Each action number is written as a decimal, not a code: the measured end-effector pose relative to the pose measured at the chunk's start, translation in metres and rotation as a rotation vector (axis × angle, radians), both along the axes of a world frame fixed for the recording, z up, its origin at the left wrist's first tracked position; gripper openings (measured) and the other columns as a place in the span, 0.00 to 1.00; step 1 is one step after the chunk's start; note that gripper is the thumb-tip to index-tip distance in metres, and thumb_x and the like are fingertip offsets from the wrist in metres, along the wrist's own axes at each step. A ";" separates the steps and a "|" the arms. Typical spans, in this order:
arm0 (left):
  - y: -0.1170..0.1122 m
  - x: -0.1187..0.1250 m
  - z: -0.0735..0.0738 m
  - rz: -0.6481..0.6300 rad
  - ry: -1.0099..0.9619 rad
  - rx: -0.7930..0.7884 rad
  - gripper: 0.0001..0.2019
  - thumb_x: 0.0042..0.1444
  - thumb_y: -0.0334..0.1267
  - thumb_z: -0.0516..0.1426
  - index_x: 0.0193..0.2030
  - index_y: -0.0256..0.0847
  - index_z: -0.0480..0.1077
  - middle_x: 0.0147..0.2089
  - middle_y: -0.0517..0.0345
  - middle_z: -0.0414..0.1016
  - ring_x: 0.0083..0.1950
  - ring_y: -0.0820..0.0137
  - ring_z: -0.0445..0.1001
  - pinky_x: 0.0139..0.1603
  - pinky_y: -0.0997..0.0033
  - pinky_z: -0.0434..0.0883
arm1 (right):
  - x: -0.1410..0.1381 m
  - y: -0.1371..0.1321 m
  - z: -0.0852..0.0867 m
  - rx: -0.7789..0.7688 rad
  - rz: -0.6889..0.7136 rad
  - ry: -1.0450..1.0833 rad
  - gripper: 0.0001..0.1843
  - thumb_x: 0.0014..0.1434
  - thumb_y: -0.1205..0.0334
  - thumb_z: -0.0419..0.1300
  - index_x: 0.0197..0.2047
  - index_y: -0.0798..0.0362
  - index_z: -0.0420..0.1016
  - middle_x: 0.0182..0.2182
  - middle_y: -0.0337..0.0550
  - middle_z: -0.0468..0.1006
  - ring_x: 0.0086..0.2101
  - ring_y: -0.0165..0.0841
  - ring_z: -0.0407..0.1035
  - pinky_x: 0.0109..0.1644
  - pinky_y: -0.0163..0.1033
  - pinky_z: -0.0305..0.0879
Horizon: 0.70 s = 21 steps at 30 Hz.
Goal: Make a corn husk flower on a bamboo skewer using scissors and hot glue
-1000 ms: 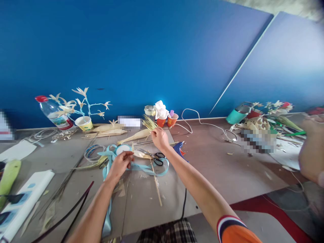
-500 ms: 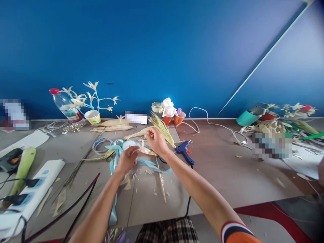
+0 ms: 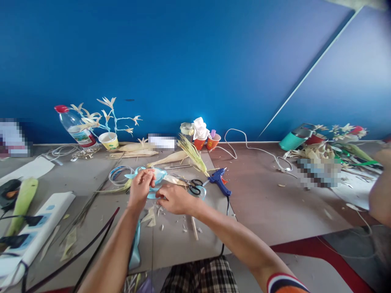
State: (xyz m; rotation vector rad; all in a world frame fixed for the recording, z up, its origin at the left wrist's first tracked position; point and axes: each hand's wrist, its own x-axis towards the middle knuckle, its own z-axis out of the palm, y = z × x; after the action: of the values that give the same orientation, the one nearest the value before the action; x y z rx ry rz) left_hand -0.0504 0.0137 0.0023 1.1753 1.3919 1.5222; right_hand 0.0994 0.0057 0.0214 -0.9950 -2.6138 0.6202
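My left hand (image 3: 142,186) is closed in a pinch above the table; what its fingertips hold is too small to make out. Just right of it and slightly nearer, my right hand (image 3: 175,198) has its fingers curled together, their contents hidden. Light-blue ribbon (image 3: 159,176) lies behind and between the two hands, and a length of it shows by the right fingertips. More blue ribbon (image 3: 134,256) hangs at the front edge, beside my left forearm. Black-handled scissors (image 3: 195,187) lie beyond my right wrist, near a pale husk piece (image 3: 175,180).
A blue glue gun (image 3: 220,181) lies right of the scissors, near a corn husk (image 3: 194,156). Husk flowers stand in a yellow cup (image 3: 109,141) beside a bottle (image 3: 80,132). A power strip (image 3: 36,232) lies at left. Another person's arm (image 3: 380,191) is at far right.
My right hand has come down toward me and left, uncovering the scissors. My left hand has shifted slightly up and left. Another person's arm has come further into view at right.
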 end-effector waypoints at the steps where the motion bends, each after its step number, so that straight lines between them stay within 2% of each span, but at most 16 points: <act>1: 0.000 -0.001 -0.001 0.014 -0.037 0.015 0.10 0.52 0.43 0.56 0.35 0.39 0.70 0.26 0.63 0.67 0.22 0.76 0.63 0.25 0.75 0.62 | -0.003 -0.002 -0.002 0.040 0.016 -0.051 0.10 0.59 0.60 0.56 0.40 0.54 0.76 0.38 0.45 0.76 0.39 0.34 0.70 0.42 0.35 0.63; 5: 0.002 -0.003 -0.004 0.014 -0.107 0.024 0.10 0.51 0.43 0.58 0.36 0.38 0.69 0.24 0.64 0.66 0.21 0.77 0.62 0.25 0.76 0.62 | -0.014 -0.009 -0.003 0.174 0.050 -0.162 0.12 0.60 0.59 0.54 0.40 0.53 0.76 0.38 0.47 0.76 0.41 0.37 0.70 0.45 0.38 0.63; 8: 0.003 -0.003 -0.006 -0.008 -0.120 0.018 0.10 0.50 0.43 0.59 0.35 0.38 0.69 0.25 0.64 0.67 0.21 0.77 0.63 0.25 0.75 0.63 | -0.019 -0.012 -0.003 0.166 0.029 -0.222 0.13 0.61 0.58 0.52 0.40 0.53 0.75 0.40 0.48 0.76 0.41 0.38 0.71 0.45 0.41 0.64; 10: 0.003 -0.003 -0.007 -0.024 -0.141 0.028 0.10 0.50 0.43 0.59 0.35 0.38 0.70 0.25 0.63 0.67 0.22 0.77 0.64 0.25 0.75 0.63 | -0.020 -0.012 -0.004 0.113 -0.056 -0.241 0.15 0.61 0.55 0.51 0.42 0.54 0.74 0.41 0.50 0.77 0.39 0.38 0.72 0.44 0.42 0.65; 13: 0.002 -0.003 -0.008 -0.066 -0.160 0.054 0.10 0.50 0.42 0.60 0.36 0.38 0.70 0.25 0.64 0.67 0.22 0.77 0.64 0.26 0.75 0.62 | -0.020 -0.011 -0.010 -0.019 -0.254 -0.198 0.20 0.61 0.49 0.50 0.44 0.56 0.73 0.39 0.51 0.78 0.37 0.39 0.73 0.39 0.39 0.65; 17: -0.002 0.001 -0.005 -0.134 -0.199 0.066 0.11 0.50 0.42 0.60 0.36 0.38 0.70 0.26 0.63 0.67 0.22 0.77 0.64 0.26 0.74 0.62 | -0.024 -0.008 -0.018 -0.209 -0.393 -0.086 0.22 0.56 0.44 0.55 0.38 0.55 0.74 0.30 0.48 0.77 0.31 0.37 0.71 0.32 0.36 0.59; 19: -0.005 0.003 -0.002 -0.176 -0.250 0.066 0.11 0.50 0.43 0.60 0.36 0.37 0.70 0.27 0.63 0.68 0.22 0.78 0.64 0.26 0.74 0.62 | -0.026 -0.006 -0.020 -0.280 -0.403 -0.004 0.17 0.55 0.48 0.57 0.33 0.55 0.74 0.25 0.43 0.75 0.27 0.34 0.68 0.28 0.35 0.55; 21: -0.007 0.004 0.001 -0.210 -0.307 0.065 0.12 0.50 0.44 0.60 0.36 0.37 0.70 0.26 0.62 0.67 0.22 0.78 0.63 0.25 0.74 0.61 | -0.027 -0.003 -0.020 -0.347 -0.398 0.091 0.11 0.54 0.55 0.57 0.27 0.54 0.72 0.20 0.38 0.70 0.23 0.29 0.62 0.26 0.33 0.51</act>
State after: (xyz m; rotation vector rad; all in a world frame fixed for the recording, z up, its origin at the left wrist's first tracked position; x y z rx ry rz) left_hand -0.0465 0.0070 0.0034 1.0379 0.9921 1.5308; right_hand 0.0726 0.0023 0.0014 -1.4981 -2.1774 1.0013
